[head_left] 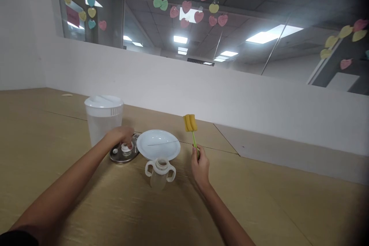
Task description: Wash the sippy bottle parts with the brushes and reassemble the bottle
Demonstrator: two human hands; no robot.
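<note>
My right hand [200, 163] is closed round the green handle of a brush with a yellow sponge head [190, 122], which points up. On the left, my left hand [121, 135] reaches over a round metal tray [122, 157], its fingers at a small white bottle part [126, 149]; whether they grip it is unclear. A tiny white piece [115, 151] lies on the same tray. Between my hands sits a white bowl [158, 145]. Just in front of the bowl, a clear bottle with two white handles [159, 175] stands upright, its top open.
Behind my left hand stands a white lidded bucket [103, 119]. The wooden table [115, 215] meets a low white wall [161, 82] at the back. Above it is a window with heart-shaped notes. A small flat piece [67, 95] lies at the far left.
</note>
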